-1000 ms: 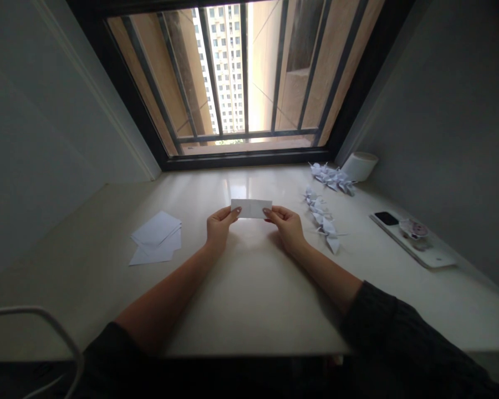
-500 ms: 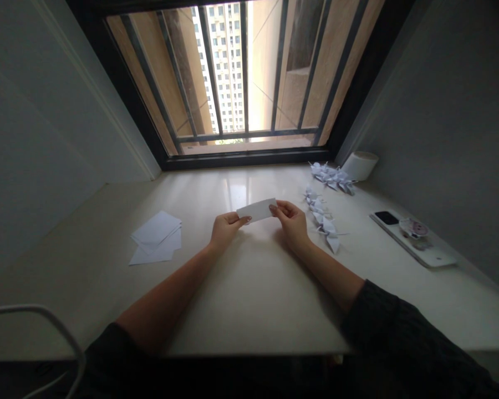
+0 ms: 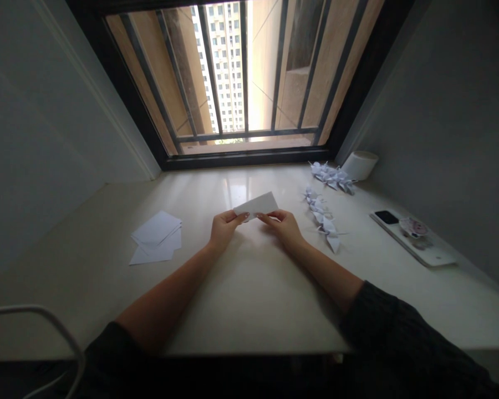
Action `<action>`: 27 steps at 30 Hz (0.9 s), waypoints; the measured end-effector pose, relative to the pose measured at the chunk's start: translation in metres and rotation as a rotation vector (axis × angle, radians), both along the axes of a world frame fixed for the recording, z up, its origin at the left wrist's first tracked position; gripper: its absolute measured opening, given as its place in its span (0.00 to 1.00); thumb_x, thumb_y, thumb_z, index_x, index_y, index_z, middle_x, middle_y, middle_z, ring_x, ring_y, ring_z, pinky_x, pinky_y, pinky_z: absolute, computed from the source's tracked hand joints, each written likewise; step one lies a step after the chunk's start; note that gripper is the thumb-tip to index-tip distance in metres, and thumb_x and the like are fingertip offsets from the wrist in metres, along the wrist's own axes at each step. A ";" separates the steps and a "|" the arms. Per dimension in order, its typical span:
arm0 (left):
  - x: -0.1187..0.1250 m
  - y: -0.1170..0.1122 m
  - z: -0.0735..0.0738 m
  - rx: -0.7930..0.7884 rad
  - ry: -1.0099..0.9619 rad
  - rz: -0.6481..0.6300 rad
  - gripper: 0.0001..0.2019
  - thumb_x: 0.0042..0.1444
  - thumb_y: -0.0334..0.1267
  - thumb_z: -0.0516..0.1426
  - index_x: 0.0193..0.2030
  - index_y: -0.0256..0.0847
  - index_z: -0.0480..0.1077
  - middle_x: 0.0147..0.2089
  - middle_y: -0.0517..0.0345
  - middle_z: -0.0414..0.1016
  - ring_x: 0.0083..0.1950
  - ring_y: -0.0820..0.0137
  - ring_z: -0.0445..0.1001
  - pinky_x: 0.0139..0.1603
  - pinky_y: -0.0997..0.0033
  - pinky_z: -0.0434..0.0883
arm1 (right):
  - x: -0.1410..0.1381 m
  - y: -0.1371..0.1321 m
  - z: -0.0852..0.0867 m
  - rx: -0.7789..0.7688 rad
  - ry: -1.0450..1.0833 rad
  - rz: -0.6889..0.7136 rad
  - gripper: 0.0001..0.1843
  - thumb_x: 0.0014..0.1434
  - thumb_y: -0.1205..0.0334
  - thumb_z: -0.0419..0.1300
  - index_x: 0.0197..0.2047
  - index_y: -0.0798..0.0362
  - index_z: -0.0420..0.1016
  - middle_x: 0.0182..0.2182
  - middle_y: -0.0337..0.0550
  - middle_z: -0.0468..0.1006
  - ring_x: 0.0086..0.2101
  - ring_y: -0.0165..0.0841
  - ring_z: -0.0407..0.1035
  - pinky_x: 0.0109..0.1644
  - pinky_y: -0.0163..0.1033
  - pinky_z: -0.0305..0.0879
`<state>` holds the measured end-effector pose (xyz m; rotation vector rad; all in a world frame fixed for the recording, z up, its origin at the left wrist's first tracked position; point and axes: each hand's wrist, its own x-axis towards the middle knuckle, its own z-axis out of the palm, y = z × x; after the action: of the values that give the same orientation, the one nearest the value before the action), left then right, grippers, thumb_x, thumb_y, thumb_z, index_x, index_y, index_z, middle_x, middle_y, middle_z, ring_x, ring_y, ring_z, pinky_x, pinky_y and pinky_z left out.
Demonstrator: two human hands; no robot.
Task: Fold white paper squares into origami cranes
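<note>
A folded strip of white paper is held just above the pale desk, tilted with its right end higher. My left hand pinches its lower left corner between thumb and forefinger. My right hand grips its lower edge from the right, fingers curled under the paper. Both hands are close together at the middle of the desk.
A small stack of white paper sheets lies to the left. Several folded paper cranes and more cranes lie to the right, near a white roll. A phone on a tray sits at far right. A barred window is ahead.
The paper strip went from level to tilted, right end raised. My right hand slid inward along the lower edge toward my left hand.
</note>
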<state>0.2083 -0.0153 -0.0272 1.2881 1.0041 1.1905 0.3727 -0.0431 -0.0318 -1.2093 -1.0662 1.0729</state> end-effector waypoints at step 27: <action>-0.001 -0.001 0.002 0.030 0.111 0.004 0.16 0.44 0.47 0.63 0.35 0.36 0.78 0.30 0.54 0.78 0.31 0.70 0.72 0.34 0.71 0.65 | 0.012 0.006 -0.003 -0.093 -0.146 -0.021 0.26 0.33 0.44 0.70 0.31 0.57 0.80 0.24 0.45 0.79 0.20 0.31 0.68 0.23 0.35 0.62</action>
<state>0.2073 -0.0162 -0.0254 1.3889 1.0720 1.1513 0.3845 -0.0368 -0.0344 -1.3878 -1.1217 1.0403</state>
